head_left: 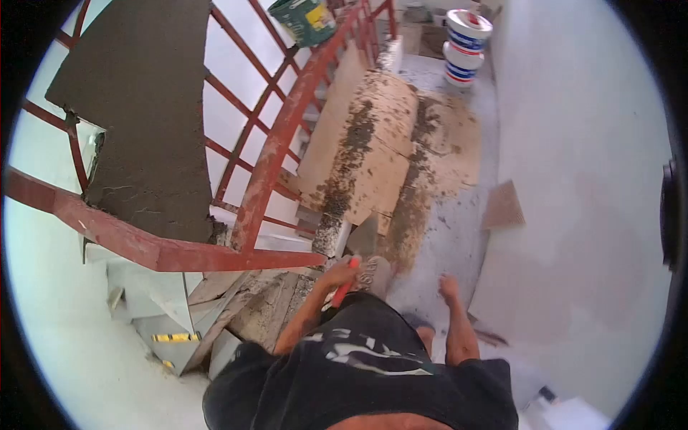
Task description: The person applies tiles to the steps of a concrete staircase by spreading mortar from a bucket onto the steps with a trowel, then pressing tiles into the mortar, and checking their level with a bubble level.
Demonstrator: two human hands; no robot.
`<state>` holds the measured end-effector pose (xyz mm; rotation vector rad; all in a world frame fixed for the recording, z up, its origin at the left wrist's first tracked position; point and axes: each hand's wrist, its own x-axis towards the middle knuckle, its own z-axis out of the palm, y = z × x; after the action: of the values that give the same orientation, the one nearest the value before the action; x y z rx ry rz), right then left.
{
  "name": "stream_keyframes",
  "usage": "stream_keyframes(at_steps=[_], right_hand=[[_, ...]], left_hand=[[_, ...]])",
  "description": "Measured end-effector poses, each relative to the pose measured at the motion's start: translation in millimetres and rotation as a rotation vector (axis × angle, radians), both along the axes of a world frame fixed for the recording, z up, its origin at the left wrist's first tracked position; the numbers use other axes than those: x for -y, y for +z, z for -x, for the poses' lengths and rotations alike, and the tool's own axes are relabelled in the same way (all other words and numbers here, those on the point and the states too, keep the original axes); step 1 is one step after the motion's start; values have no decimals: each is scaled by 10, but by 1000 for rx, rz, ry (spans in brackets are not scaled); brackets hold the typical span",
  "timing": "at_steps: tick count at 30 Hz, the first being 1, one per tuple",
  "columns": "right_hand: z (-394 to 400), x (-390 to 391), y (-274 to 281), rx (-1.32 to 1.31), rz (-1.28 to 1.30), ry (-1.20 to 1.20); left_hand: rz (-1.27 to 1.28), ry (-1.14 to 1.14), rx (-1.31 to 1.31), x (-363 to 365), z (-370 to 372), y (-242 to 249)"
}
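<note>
Nearest the camera, the left hand (342, 274) is curled tight around the red handle of a trowel (365, 271), whose mortar-smeared blade lies just beside the bottom step, while the right hand (449, 287) hangs empty with its fingers loosely together above the dusty landing floor (459, 229). Beyond them, mortar-stained cardboard sheets (373, 150) cover the stairs beside the red railing (287, 122). At the far end of the floor stand two stacked white buckets (464, 46), and a green bucket (307, 20) sits by the railing top.
</note>
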<state>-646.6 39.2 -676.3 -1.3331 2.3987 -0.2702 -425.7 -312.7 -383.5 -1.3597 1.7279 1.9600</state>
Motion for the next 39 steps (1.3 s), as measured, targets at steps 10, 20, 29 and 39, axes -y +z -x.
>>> stream_keyframes(at_steps=[10,20,29,39], right_hand=[[1294,-1153,343,513,65,-1121],[2182,-1013,-244,456,-244,-291],[7489,1060,260,532,364,-1171],[10535,3085,1680,897,552,-1162]], left_hand=[[266,-412,221,848,3258,-638],[478,-693,-114,1319,6067,-743],[324,-91,207,2064,7783,-63],[251,17,94,2672,10304,21]])
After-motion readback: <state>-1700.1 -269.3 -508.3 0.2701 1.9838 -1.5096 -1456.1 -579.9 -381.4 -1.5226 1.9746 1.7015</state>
